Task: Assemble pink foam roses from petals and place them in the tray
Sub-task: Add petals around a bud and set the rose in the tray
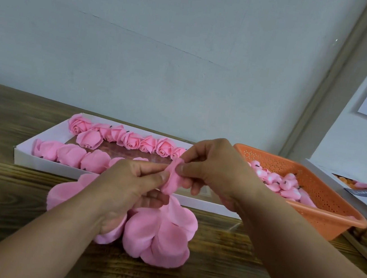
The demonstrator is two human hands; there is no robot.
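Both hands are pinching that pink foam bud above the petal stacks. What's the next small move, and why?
Probably lower the pink foam bud onto the loose pink foam petals and wrap one round it. The left hand and right hand pinch a narrow core, slimmer than the finished pink foam roses in the white cardboard tray, so it seems to lack outer petals.

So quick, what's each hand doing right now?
Left hand: closed, pinching the pink foam piece between thumb and fingers.
Right hand: closed, pinching the same pink foam piece from the other side.
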